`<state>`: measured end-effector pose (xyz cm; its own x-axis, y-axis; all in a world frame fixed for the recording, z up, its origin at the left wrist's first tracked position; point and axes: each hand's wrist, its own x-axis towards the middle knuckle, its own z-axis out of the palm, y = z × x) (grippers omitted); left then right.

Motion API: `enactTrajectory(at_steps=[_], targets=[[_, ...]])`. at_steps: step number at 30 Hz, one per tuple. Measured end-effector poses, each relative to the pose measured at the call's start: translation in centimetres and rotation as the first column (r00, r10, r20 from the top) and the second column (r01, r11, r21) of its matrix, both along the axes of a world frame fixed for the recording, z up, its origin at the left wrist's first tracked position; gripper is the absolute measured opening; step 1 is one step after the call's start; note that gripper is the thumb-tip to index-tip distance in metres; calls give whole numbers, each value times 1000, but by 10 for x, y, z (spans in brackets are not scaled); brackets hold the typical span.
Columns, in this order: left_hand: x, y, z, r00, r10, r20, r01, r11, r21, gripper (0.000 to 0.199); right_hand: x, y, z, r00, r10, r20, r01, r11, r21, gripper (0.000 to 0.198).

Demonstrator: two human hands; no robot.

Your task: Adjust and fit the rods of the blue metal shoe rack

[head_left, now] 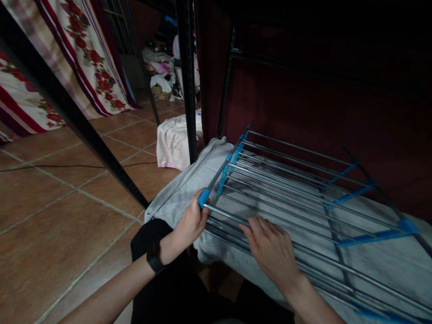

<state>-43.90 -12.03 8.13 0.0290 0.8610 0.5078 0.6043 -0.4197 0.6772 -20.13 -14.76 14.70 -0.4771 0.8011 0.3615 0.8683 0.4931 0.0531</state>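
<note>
A folded metal drying rack [290, 180] with grey rods and blue plastic joints lies flat on a grey cloth [182, 189]. My left hand [191, 222] grips the rack's near left corner at a blue joint [203, 198]. A black band sits on that wrist. My right hand [272, 245] rests palm down on the near rods, fingers spread, holding nothing.
A black metal frame post [187, 81] stands just behind the rack, with a slanted black bar [77, 121] at left. A pink striped cloth [173, 141] lies on the tiled floor [50, 216]. Floral fabric [84, 49] hangs at upper left. A dark red wall [320, 90] rises behind.
</note>
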Motion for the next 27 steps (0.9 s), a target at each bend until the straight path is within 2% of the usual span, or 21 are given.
enactTrajectory(at_steps=[16, 20, 24, 27], targets=[[-4, 0, -1, 994, 31, -105, -28, 999, 27, 32, 2, 6, 5, 999, 30, 30, -27, 994, -104, 20], [-4, 0, 1, 992, 24, -120, -21, 999, 29, 36, 2, 7, 3, 999, 22, 31, -18, 994, -110, 20], [-5, 1, 0, 992, 25, -125, -22, 999, 27, 40, 2, 5, -1, 1000, 17, 4, -16, 998, -57, 20], [-6, 1, -1, 992, 11, -128, -13, 1000, -19, 39, 3, -1, -3, 999, 40, -26, -38, 998, 43, 16]])
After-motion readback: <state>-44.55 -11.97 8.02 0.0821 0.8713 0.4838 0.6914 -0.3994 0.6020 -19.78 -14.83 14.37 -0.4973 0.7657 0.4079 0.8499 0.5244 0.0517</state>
